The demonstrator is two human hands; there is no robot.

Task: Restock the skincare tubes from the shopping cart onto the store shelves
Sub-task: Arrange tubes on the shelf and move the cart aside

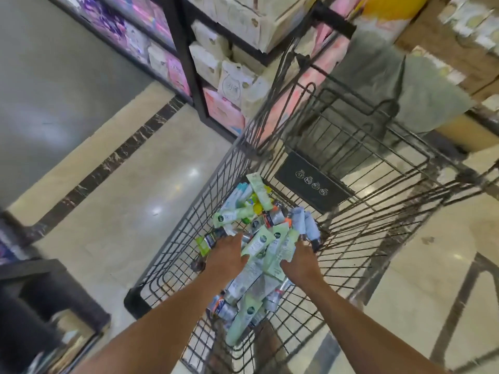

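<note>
A black wire shopping cart (189, 220) stands on the tiled floor, and a heap of skincare tubes (243, 211) in pale green, white and silver lies in its basket. Both my arms reach down into it. My left hand (226, 256) and my right hand (301, 263) clasp a bunch of pale green tubes (270, 249) between them, the left thumb hooked over one side and the right fingers curled round the other. More tubes (243, 306) lie under my wrists at the near end.
Dark-framed store shelves (189, 63) with white, pink and purple packs stand beyond the cart on the left. A grey cloth (391, 85) hangs over the cart's far end. A dark low stand (40, 306) sits at lower left, and a dark sign plate (313, 182) hangs inside the basket.
</note>
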